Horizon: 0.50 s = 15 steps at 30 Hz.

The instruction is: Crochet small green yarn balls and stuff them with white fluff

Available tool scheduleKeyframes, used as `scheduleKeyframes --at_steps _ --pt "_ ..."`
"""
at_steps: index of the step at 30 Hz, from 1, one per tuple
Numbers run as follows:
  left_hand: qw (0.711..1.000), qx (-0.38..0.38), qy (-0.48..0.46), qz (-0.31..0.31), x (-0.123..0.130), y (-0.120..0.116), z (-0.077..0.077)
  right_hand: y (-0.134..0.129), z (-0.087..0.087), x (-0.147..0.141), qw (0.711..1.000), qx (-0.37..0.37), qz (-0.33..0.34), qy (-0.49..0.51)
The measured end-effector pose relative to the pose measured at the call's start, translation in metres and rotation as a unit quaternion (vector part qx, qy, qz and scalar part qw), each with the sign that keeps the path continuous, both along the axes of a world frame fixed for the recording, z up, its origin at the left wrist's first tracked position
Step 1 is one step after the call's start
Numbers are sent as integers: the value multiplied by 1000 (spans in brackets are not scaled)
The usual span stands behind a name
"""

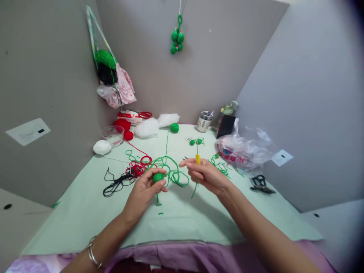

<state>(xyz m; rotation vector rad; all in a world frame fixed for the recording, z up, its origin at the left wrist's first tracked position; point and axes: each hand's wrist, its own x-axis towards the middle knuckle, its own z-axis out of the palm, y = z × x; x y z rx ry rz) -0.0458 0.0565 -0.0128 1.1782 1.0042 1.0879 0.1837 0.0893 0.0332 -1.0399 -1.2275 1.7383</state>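
My left hand point(148, 187) is closed around a small green crocheted ball point(158, 177), its fingers and thumb on either side. Below the ball a short green strand hangs toward the cloth. In my right hand point(206, 174) is a crochet hook with a yellow handle point(197, 158), its thin metal shaft pointing up and away. A green yarn end point(194, 191) dangles beneath that hand. The two hands are apart, over the pale green tablecloth point(199, 223). Between and beyond them lie loose loops of green yarn point(178, 178).
Red yarn point(138, 168) and black cords point(119, 184) tangle at left. Behind are a white yarn ball point(102, 147), stuffing point(147, 128), a green yarn ball point(174, 127), and a can point(204, 122). A plastic bag point(241, 151) and black clip point(261, 184) lie right. Green crocheted balls point(177, 40) hang above.
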Motion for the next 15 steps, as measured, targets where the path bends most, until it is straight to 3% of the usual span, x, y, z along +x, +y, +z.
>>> scheduleKeyframes --at_steps 5,15 --pt "998 -20 -64 20 -4 3 2 22 7 12 999 31 -30 -16" --pt "984 -63 -165 -32 -4 1 9 13 1 -7 998 47 -30 -23"
